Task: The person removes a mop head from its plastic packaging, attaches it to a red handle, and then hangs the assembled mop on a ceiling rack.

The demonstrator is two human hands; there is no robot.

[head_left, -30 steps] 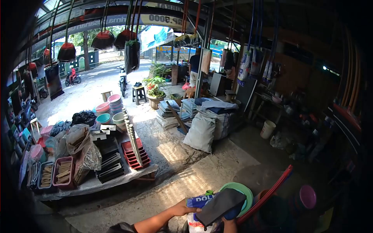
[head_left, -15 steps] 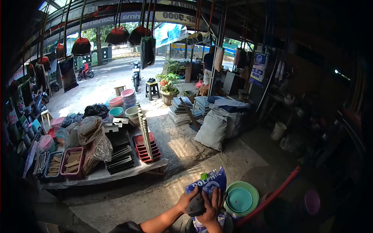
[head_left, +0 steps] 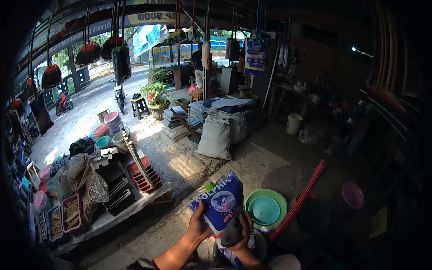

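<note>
A blue and white plastic packet (head_left: 223,202) printed "DOLPHIN" is held up in front of me at the lower middle. My left hand (head_left: 198,225) grips its left edge, thumb on the front. At its lower right, my right hand (head_left: 243,234) is closed around a dark rounded object (head_left: 231,232) that lies against the packet; what this object is, I cannot make out. Something bright green (head_left: 209,186) shows behind the packet's top left corner. Under my hands is a dark round container (head_left: 260,247), partly hidden.
Green and teal basins (head_left: 281,200) stand right of my hands, beside slanting red poles (head_left: 301,198). A low display table (head_left: 103,225) with trays and baskets is at left. Full sacks (head_left: 215,137) stand ahead. Brooms hang overhead. A person (head_left: 198,63) stands far back.
The view has turned to the right. The packet has been tilted so more of its printed front shows; my left hand is lower on its edge and my right hand is around the dark object.
</note>
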